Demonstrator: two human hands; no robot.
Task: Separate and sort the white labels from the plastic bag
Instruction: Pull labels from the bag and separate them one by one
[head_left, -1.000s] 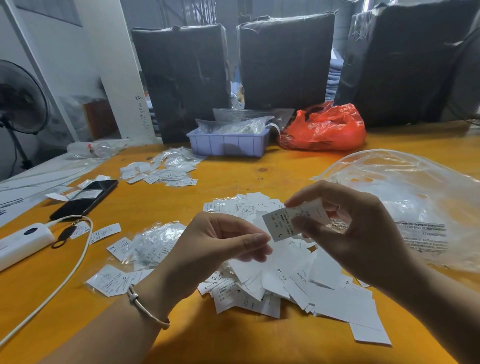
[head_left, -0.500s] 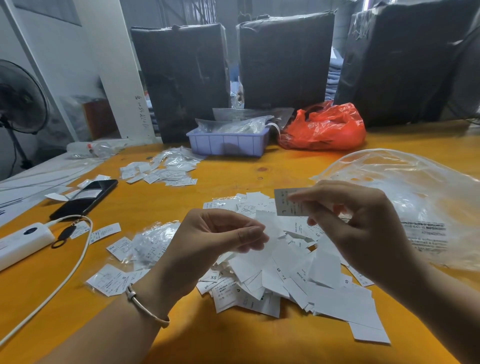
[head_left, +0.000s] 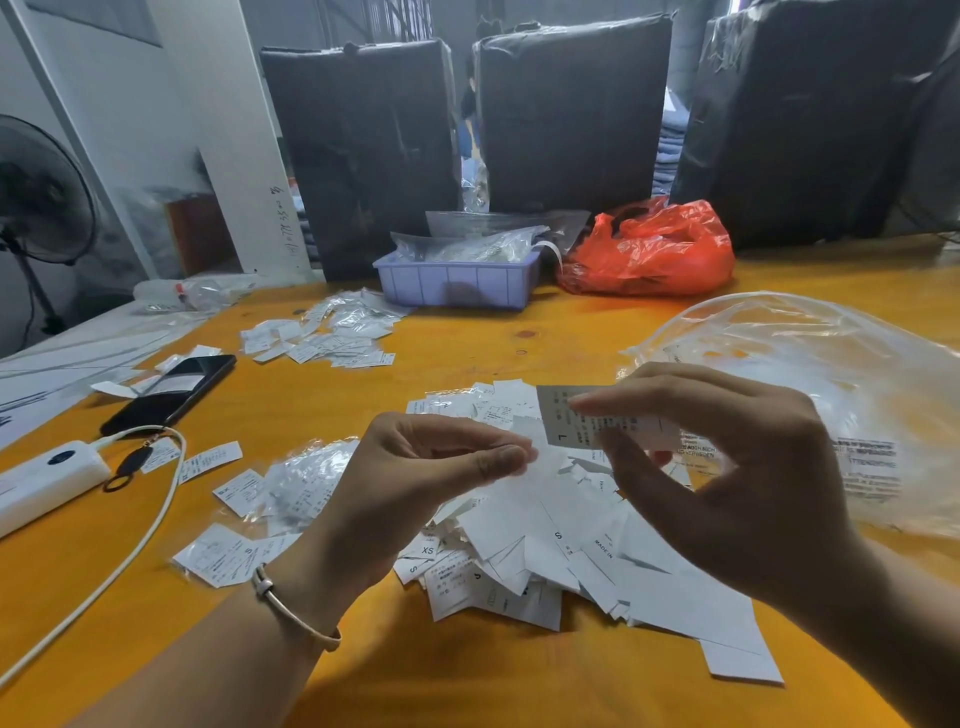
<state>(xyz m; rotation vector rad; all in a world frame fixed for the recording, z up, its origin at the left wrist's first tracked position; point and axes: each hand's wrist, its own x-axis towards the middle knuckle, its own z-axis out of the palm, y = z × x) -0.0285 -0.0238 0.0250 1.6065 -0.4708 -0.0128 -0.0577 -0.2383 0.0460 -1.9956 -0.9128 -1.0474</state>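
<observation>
A heap of white labels (head_left: 561, 551) lies on the orange table in front of me. My right hand (head_left: 727, 478) pinches one label marked L (head_left: 563, 423) between thumb and forefinger, held flat above the heap. My left hand (head_left: 415, 499) hovers just left of it with fingers and thumb curled towards each other; I see nothing between them. A large clear plastic bag (head_left: 810, 384) lies crumpled at the right, behind my right hand. Smaller groups of labels sit at the far left (head_left: 322, 338) and the near left (head_left: 228, 556).
A purple tray (head_left: 457, 283) with clear packets and a red plastic bag (head_left: 649, 254) stand at the back. A black phone (head_left: 171, 389), a white power bank (head_left: 47, 480) and its cable (head_left: 130, 545) lie at the left. Black wrapped bundles (head_left: 571, 114) line the far edge.
My right hand has lifted the L label and turned it from tilted to level. My left hand has let go of its edge and stayed just below.
</observation>
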